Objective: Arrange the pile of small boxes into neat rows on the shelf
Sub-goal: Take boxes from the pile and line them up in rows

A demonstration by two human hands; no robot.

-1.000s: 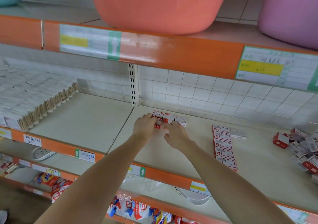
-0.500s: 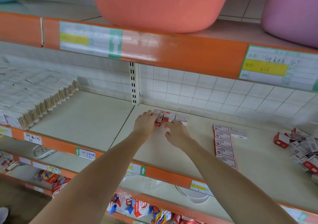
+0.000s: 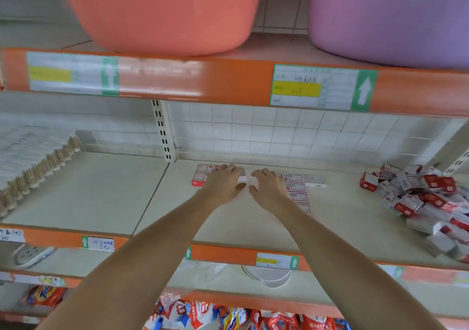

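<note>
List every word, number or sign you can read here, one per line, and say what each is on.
"4-5", roughly, handwritten on the yellow field of the upper shelf label
White up arrow on that label's green strip
"20" on the white tag at the shelf edge, far left
Print on the small boxes: too small to read
Packets on the bottom shelf: blurred

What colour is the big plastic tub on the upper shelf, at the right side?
The big plastic tub is light purple, seen best in the head view.

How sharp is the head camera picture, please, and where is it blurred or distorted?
Head view: soft throughout, with motion smear on the left price label; print on the small boxes is unreadable; the wide lens bends the orange shelf edge; lighting is even, with no hard shadows.
</note>
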